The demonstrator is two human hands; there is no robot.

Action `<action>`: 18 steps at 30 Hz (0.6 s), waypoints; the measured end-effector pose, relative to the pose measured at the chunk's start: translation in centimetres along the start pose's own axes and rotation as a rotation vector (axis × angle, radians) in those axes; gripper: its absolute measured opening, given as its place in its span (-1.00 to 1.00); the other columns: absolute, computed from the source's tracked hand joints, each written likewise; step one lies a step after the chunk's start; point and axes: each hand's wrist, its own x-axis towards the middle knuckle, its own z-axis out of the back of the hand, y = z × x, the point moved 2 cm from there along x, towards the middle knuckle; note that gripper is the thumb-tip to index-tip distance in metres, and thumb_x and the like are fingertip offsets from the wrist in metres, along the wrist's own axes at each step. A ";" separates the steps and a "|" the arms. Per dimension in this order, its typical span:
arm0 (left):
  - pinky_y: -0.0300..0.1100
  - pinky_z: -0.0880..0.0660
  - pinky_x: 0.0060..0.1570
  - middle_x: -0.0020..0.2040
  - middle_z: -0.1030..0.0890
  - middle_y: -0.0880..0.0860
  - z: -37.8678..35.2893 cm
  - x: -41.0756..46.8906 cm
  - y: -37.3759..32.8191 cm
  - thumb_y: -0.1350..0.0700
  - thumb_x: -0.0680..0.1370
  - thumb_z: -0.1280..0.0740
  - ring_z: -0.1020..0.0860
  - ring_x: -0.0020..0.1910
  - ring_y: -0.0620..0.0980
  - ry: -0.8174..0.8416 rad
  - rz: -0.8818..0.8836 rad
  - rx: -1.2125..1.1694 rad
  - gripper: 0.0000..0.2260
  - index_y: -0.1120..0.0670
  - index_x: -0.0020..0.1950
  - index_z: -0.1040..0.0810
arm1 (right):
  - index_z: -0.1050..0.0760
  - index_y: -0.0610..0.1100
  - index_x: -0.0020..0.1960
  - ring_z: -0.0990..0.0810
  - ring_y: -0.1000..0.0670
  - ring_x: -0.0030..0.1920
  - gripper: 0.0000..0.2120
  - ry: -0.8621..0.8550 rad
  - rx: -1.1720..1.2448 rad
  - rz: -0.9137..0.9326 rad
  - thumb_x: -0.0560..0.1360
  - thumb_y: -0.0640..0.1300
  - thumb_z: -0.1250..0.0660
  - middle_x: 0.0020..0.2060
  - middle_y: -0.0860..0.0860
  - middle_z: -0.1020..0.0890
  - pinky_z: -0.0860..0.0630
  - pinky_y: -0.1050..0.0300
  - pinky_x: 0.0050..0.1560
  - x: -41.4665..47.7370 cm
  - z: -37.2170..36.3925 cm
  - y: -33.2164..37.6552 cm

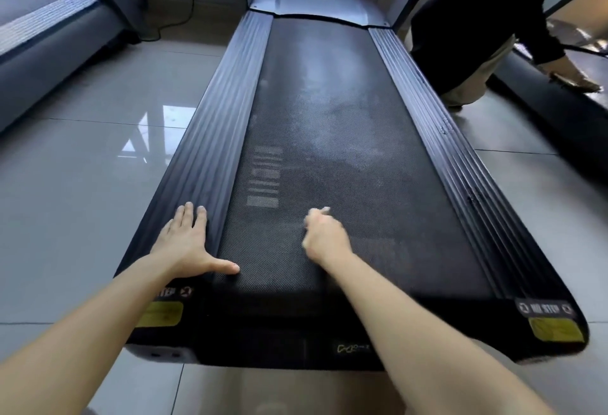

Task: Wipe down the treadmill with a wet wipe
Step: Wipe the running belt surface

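Wet wipe (325, 209), pale scrap past your knuckles, lies on treadmill belt (329, 118), mid-width near rear edge. Right hand (324, 233) curled tight round it, blurred. Left hand (184, 243) flat, fingers spread, bracing on left side rail (223, 118). Wipe in straight overlapping strokes toward motor hood (312, 3), with even pressure; do rails after.

We saw a shiny grey tiled floor (82, 158) all around; a bright patch of light (158, 131) lay on it to the left; another running machine (42, 36) stood far on the left; a black cable (192, 3) hung down the back wall to the floor; on the right a person (477, 26) in a dark top bent low over one more dark machine (543, 112).
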 end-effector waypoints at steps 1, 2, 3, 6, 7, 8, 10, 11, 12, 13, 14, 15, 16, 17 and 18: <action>0.06 0.13 0.62 0.65 0.30 0.18 0.1 0.0 0.3 -0.78 -0.16 -0.07 0.30 0.63 0.11 0.017 -0.016 0.009 0.61 0.13 0.65 0.30 | -0.38 -0.26 0.37 -0.60 -0.29 0.20 -0.58 0.021 -0.002 0.063 0.53 -0.22 -0.30 0.21 -0.28 -0.58 -0.54 -0.05 0.15 -0.4 -0.7 3.2; 0.06 0.14 0.62 0.65 0.31 0.17 0.2 0.0 0.7 -0.79 -0.17 -0.07 0.31 0.63 0.11 0.032 -0.032 0.016 0.62 0.13 0.65 0.31 | -0.37 -0.27 0.36 -0.60 -0.30 0.20 -0.58 0.042 -0.015 0.130 0.53 -0.22 -0.31 0.21 -0.28 -0.58 -0.54 -0.06 0.14 -0.8 -1.5 6.1; 0.06 0.14 0.62 0.64 0.32 0.17 0.3 0.0 0.9 -0.79 -0.19 -0.07 0.32 0.63 0.10 0.044 -0.043 0.025 0.64 0.13 0.65 0.32 | -0.37 -0.27 0.35 -0.60 -0.32 0.19 -0.59 0.068 -0.032 0.194 0.53 -0.23 -0.32 0.22 -0.30 -0.57 -0.54 -0.08 0.14 -1.2 -2.1 8.6; 0.05 0.15 0.62 0.64 0.34 0.17 0.7 0.1 1.0 -0.79 -0.21 -0.06 0.34 0.62 0.09 0.073 -0.056 0.036 0.65 0.12 0.64 0.34 | -0.38 -0.27 0.28 -0.61 -0.33 0.16 -0.63 0.106 -0.100 0.365 0.52 -0.25 -0.36 0.23 -0.30 -0.57 -0.55 -0.11 0.10 -2.2 -3.4 12.7; 0.04 0.16 0.62 0.64 0.34 0.17 0.8 0.0 1.0 -0.78 -0.20 -0.06 0.34 0.62 0.09 0.079 -0.053 0.032 0.64 0.12 0.64 0.34 | -0.38 -0.28 0.30 -0.63 -0.31 0.15 -0.61 0.096 -0.135 0.398 0.51 -0.24 -0.37 0.20 -0.27 -0.60 -0.55 -0.11 0.09 -2.3 -3.5 12.7; 0.04 0.15 0.62 0.64 0.33 0.17 0.9 0.0 0.9 -0.78 -0.18 -0.08 0.33 0.62 0.10 0.076 -0.049 0.029 0.63 0.12 0.64 0.33 | -0.35 -0.30 0.36 -0.64 -0.29 0.14 -0.54 0.075 -0.174 0.414 0.51 -0.24 -0.37 0.19 -0.24 -0.61 -0.55 -0.10 0.09 -2.3 -3.3 12.1; 0.04 0.15 0.62 0.64 0.31 0.18 1.1 -0.1 0.9 -0.77 -0.13 -0.12 0.31 0.63 0.11 0.066 -0.044 0.034 0.59 0.12 0.65 0.32 | -0.21 -0.37 0.50 -0.65 -0.26 0.14 -0.38 0.012 -0.232 0.383 0.52 -0.24 -0.35 0.18 -0.21 -0.63 -0.55 -0.06 0.08 -2.0 -2.6 9.0; 0.04 0.14 0.62 0.65 0.30 0.18 1.1 -0.2 1.0 -0.77 -0.10 -0.13 0.30 0.63 0.12 0.058 -0.044 0.036 0.58 0.12 0.65 0.31 | -0.14 -0.40 0.53 -0.65 -0.25 0.13 -0.33 -0.019 -0.243 0.332 0.53 -0.24 -0.33 0.17 -0.19 -0.63 -0.55 -0.05 0.06 -1.8 -2.1 6.6; 0.05 0.13 0.62 0.65 0.29 0.18 1.0 -0.2 1.0 -0.77 -0.10 -0.13 0.29 0.64 0.12 0.050 -0.046 0.035 0.58 0.12 0.65 0.31 | -0.11 -0.41 0.54 -0.65 -0.24 0.12 -0.33 -0.041 -0.244 0.256 0.53 -0.25 -0.30 0.16 -0.18 -0.64 -0.54 -0.04 0.05 -1.6 -1.4 3.8; 0.05 0.13 0.62 0.65 0.29 0.19 0.9 -0.4 1.1 -0.78 -0.10 -0.12 0.28 0.64 0.13 0.041 -0.044 0.037 0.58 0.13 0.65 0.30 | -0.11 -0.40 0.55 -0.65 -0.23 0.12 -0.35 -0.052 -0.233 0.168 0.54 -0.27 -0.27 0.15 -0.17 -0.64 -0.54 -0.02 0.05 -1.4 -0.7 0.7; 0.06 0.13 0.62 0.65 0.28 0.19 0.6 -0.3 0.8 -0.79 -0.11 -0.10 0.28 0.64 0.13 0.033 -0.044 0.041 0.59 0.13 0.65 0.30 | -0.15 -0.38 0.54 -0.65 -0.23 0.12 -0.39 -0.062 -0.217 0.069 0.55 -0.28 -0.24 0.15 -0.17 -0.64 -0.53 -0.01 0.06 -1.5 0.3 -3.0; 0.06 0.12 0.62 0.65 0.27 0.20 0.3 -0.4 1.0 -0.79 -0.13 -0.09 0.28 0.64 0.14 0.020 -0.033 0.043 0.60 0.13 0.65 0.30 | -0.21 -0.35 0.51 -0.64 -0.23 0.13 -0.44 -0.070 -0.203 -0.016 0.55 -0.28 -0.23 0.16 -0.17 -0.63 -0.53 0.00 0.07 -1.5 1.1 -6.3; 0.07 0.12 0.62 0.65 0.27 0.21 0.0 -0.3 1.0 -0.79 -0.13 -0.08 0.28 0.64 0.15 0.009 -0.026 0.043 0.60 0.14 0.65 0.30 | -0.28 -0.31 0.48 -0.63 -0.24 0.15 -0.49 -0.076 -0.201 -0.103 0.55 -0.26 -0.25 0.17 -0.19 -0.62 -0.53 0.00 0.08 -1.8 2.1 -9.9; 0.07 0.12 0.62 0.65 0.26 0.22 -0.3 -0.3 0.9 -0.80 -0.13 -0.08 0.27 0.64 0.15 0.000 -0.021 0.043 0.60 0.14 0.65 0.29 | -0.33 -0.28 0.43 -0.62 -0.24 0.17 -0.53 -0.081 -0.205 -0.187 0.55 -0.23 -0.30 0.19 -0.21 -0.61 -0.53 -0.01 0.10 -2.2 3.2 -13.3; 0.07 0.11 0.62 0.65 0.26 0.22 -0.4 -0.2 0.8 -0.80 -0.13 -0.08 0.27 0.64 0.16 -0.012 -0.018 0.043 0.60 0.14 0.65 0.29 | -0.37 -0.27 0.39 -0.62 -0.24 0.19 -0.55 -0.085 -0.214 -0.274 0.54 -0.20 -0.34 0.22 -0.22 -0.60 -0.54 -0.01 0.11 -2.8 4.4 -16.6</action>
